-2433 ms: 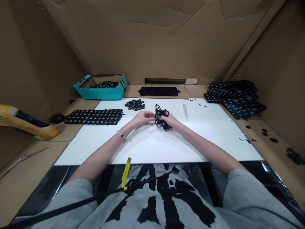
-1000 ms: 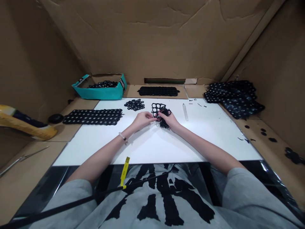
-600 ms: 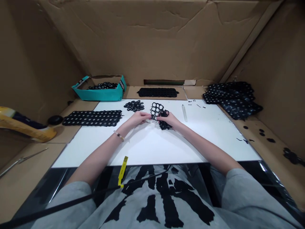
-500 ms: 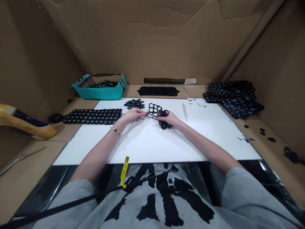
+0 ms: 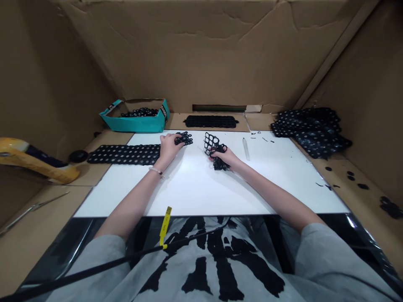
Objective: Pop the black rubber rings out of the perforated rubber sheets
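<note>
My left hand [image 5: 170, 147] is at the small pile of black rings [image 5: 187, 139] on the white board, its thumb and fingertips apart and touching the near side of the pile. Part of that pile is hidden behind the fingers. My right hand [image 5: 227, 157] is closed around a bunched black mesh of joined rings [image 5: 211, 142]. The mesh's open lattice stands up to the left of the fingers, and the rest hangs crumpled under them. Left of my left hand lies a flat black strip with rows of light holes [image 5: 126, 154], partly covered by that hand.
A teal box [image 5: 135, 123] of black rings stands at the back left, beside a folded black mesh [image 5: 210, 121]. A white pen-like tool [image 5: 246, 149] lies right of my hands. Perforated black sheets [image 5: 315, 130] are heaped at right. Scissors [image 5: 34, 206] and a yellow-and-dark object [image 5: 40, 161] are left.
My left hand has left the mesh and moved left and back to the ring pile. The right hand still holds the mesh, nearly in place.
</note>
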A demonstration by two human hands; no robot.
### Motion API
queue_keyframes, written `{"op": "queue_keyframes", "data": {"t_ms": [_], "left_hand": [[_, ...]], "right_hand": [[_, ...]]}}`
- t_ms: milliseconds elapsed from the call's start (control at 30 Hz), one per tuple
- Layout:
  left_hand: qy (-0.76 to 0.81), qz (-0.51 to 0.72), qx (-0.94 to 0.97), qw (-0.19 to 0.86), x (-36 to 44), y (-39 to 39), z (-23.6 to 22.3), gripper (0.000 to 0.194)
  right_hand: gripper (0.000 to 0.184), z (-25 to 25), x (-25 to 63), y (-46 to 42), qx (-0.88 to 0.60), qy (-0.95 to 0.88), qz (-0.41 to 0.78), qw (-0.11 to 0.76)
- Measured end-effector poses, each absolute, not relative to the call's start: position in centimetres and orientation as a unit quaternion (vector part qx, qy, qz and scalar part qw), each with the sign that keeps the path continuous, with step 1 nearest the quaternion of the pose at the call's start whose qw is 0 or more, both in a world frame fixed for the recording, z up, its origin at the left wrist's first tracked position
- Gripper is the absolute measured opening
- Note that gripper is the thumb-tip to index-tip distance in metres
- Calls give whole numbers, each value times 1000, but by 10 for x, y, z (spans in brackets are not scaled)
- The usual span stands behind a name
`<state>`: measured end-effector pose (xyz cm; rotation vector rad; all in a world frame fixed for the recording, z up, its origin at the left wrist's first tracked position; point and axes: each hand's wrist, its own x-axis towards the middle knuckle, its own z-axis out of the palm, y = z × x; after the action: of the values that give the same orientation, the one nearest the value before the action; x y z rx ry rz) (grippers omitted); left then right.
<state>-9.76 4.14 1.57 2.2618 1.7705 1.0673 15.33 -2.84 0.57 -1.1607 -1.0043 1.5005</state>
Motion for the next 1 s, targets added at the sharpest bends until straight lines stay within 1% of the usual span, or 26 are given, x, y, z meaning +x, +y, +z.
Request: {"op": "queue_keyframes", "data": {"t_ms": [33, 167, 233, 333, 400, 533, 600, 733, 833, 933, 1000], "left_hand": [[557, 346, 754, 43, -90, 34, 19, 27], [413, 330, 839, 127, -56, 0, 28, 22], [383, 328, 850, 155, -45, -12, 27, 23], [388, 329, 841, 187, -37, -18, 21, 26], [414, 335, 816, 226, -36, -16, 17, 26], [458, 341, 745, 346, -39, -5, 14, 27], [470, 344, 713, 390, -44, 2, 15, 28], [493, 356, 682, 407, -58, 12, 20, 34], [472, 323, 715, 402, -59, 11, 23, 38], [450, 296, 746, 392, -49, 2, 20, 37], [451, 298, 735, 408, -43, -1, 16, 35]], "right_hand": [[28, 7, 153, -28, -475, -409, 614, 480], [34, 8, 155, -30, -493, -418, 581, 494], [38, 8, 155, -31, -488, -428, 577, 496], [44, 6, 153, -34, -450, -418, 613, 497], [48, 5, 153, -34, -432, -415, 629, 496], [47, 3, 156, -30, -458, -444, 595, 490], [47, 1, 159, -27, -475, -455, 579, 483], [51, -3, 160, -24, -488, -447, 585, 469], [50, -2, 158, -27, -482, -447, 582, 480], [50, 0, 156, -31, -469, -465, 568, 491], [49, 3, 155, -33, -458, -484, 562, 489]]}}
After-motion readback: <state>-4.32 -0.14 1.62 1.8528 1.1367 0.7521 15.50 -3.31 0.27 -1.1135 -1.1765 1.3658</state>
